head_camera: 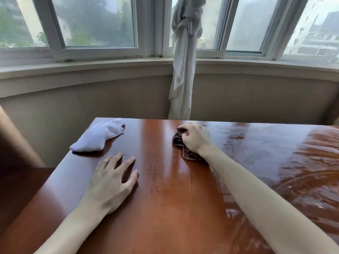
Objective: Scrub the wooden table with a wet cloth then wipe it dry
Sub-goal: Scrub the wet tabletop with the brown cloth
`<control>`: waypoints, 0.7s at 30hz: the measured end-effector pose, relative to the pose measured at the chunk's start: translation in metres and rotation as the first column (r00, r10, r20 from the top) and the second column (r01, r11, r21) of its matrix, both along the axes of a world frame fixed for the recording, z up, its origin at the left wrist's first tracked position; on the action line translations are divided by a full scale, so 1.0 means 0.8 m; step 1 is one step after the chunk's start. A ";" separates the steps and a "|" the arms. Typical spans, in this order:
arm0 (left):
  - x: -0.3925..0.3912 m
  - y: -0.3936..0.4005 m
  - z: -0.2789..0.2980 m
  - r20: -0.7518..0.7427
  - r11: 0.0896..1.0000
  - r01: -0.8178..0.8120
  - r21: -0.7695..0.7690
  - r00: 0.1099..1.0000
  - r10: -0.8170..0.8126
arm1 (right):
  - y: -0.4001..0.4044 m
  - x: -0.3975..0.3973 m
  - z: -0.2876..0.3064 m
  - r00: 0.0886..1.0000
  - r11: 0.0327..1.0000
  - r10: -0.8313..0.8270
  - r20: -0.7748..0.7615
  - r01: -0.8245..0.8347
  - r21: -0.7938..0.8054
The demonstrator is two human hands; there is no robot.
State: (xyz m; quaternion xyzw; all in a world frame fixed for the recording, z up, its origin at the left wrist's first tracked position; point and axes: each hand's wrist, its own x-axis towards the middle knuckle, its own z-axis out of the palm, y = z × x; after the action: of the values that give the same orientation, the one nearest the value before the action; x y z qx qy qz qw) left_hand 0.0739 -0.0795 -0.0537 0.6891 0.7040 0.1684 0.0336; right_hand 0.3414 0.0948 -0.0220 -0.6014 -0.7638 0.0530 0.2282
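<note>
The glossy wooden table (pixel 165 189), wet at right, bears a white cloth (pixel 97 137) and a brown cloth (pixel 178 139).

Glossy reddish-brown wooden worktop (pixel 165 189): right half streaked wet, left half mostly dry. Crumpled dark brown cloth (pixel 180 142) bunched near far edge, centre-right, flat on surface. White folded cloth (pixel 98 137) lies at far-left corner, well apart from brown one.

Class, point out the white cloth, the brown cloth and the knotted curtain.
white cloth (pixel 99 137), head view, middle of its folded top.
brown cloth (pixel 177 139), head view, bunched edge left of the right hand.
knotted curtain (pixel 185 24), head view, on the knot.
</note>
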 end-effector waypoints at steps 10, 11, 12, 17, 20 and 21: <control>0.003 0.005 -0.001 0.045 0.999 -0.050 -0.017 0.998 0.051 | 0.091 -0.005 0.001 0.997 0.997 -0.073 0.005 0.073 0.016; 0.003 0.006 0.000 0.043 0.998 -0.053 -0.030 0.998 0.055 | 0.074 -0.004 0.000 0.998 0.998 -0.055 -0.004 0.055 0.017; 0.003 0.006 0.000 0.039 0.998 -0.055 -0.042 0.998 0.057 | 0.052 -0.003 0.000 0.999 0.999 -0.035 -0.009 0.035 0.017; 0.009 0.000 0.014 -0.024 0.996 -0.038 -0.085 0.999 0.036 | -0.094 0.009 -0.004 0.997 0.997 0.079 0.014 -0.079 0.018; 0.007 -0.004 0.016 -0.063 0.995 -0.022 -0.102 0.998 0.015 | -0.180 0.020 -0.004 0.992 0.992 0.127 0.022 -0.127 0.023; 0.005 -0.004 0.015 -0.063 0.994 -0.017 -0.111 0.998 0.010 | -0.207 0.022 -0.006 0.990 0.990 0.140 0.019 -0.140 0.029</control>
State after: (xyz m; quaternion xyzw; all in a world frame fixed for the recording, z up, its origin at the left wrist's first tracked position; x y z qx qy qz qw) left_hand 0.0778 -0.0829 -0.0416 0.6861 0.7179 0.1075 0.0490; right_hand 0.3593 -0.0709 -0.0271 -0.5433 -0.8067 0.0525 0.2264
